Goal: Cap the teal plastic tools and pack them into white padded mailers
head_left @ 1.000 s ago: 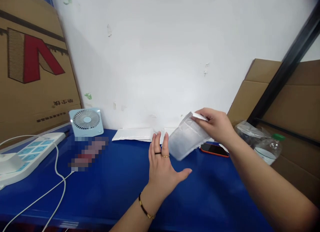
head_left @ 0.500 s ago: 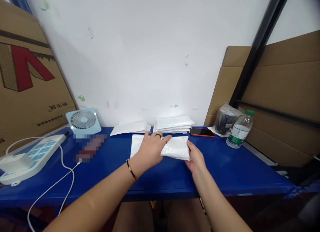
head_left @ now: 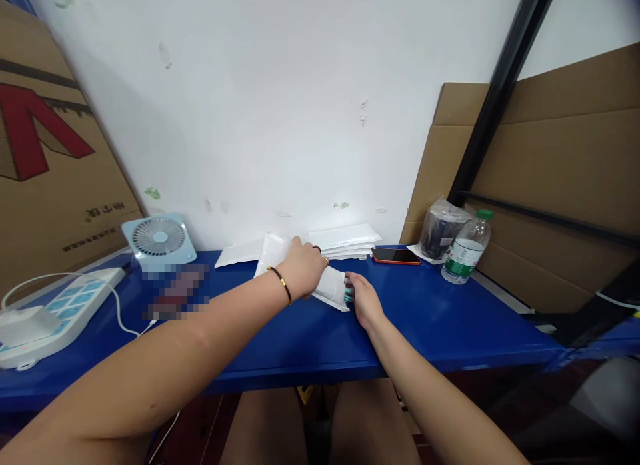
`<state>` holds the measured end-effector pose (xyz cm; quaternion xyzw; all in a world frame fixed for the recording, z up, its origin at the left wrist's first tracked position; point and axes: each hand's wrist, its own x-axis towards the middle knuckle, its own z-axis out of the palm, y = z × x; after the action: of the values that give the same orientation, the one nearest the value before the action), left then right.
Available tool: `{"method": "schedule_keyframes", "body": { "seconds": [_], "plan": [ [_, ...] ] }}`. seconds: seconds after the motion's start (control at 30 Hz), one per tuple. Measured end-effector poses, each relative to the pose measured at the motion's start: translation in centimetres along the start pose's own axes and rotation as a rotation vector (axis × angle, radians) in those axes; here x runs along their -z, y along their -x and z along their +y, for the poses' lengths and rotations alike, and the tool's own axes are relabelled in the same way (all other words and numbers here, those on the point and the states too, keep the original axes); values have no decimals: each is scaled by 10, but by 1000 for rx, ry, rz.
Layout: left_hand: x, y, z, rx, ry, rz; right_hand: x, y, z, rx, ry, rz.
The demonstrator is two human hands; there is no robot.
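The white padded mailer (head_left: 332, 289) is located on the blue table (head_left: 310, 348), at the centre of the work area and in front of the person. It lies at an angle: its left part points back toward the wall (head_left: 250, 118), and its right end points forward and to the right. The middle section is hidden beneath the left hand (head_left: 303, 268).

Left hand: positioned back upward over the mailer, fingers bent downward and partly closed. A black-and-gold bracelet (head_left: 281, 285) encircles the wrist; rings are visible on the fingers. The fingertips are concealed, so it cannot be told whether this hand grips the mailer or only presses on it.

Right hand: positioned at the right end of the mailer, half open, with fingers curved toward the end edge. Small teal spots show at the fingertips. Whether the fingers close on the edge or merely meet it cannot be told.

Adjacent items: a stack of white mailers (head_left: 345, 237) is set against the wall, directly behind the hands. A flat white packet (head_left: 235, 254) lies to the left of the stack. A smartphone (head_left: 397, 255) with a red-orange edge lies screen up, just beside the stack on the right. Farther right, a green-capped plastic bottle (head_left: 465, 255) stands upright next to a dark container in clear plastic (head_left: 440, 231).
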<state>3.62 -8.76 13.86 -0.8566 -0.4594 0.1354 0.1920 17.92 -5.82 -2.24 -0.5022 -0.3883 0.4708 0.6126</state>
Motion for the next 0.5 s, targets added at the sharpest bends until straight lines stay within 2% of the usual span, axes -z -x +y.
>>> {"method": "schedule_keyframes", "body": {
  "seconds": [0.07,0.17,0.23,0.33,0.5],
  "plan": [
    [-7,-6,-6,7,-5,-31,14,0,-3,129,300,-154],
    [-13,-11,-11,-9,-29,-55,28,7,-10,329,732,-460],
    [-17,-13,-15,-27,-46,-63,31,13,-11,444,958,-574],
    [-21,-15,-22,-24,-63,-76,28,16,-10,509,1161,-569],
    [-20,-9,-41,39,-79,-88,23,12,-9,508,1296,-539]
  ]
}}
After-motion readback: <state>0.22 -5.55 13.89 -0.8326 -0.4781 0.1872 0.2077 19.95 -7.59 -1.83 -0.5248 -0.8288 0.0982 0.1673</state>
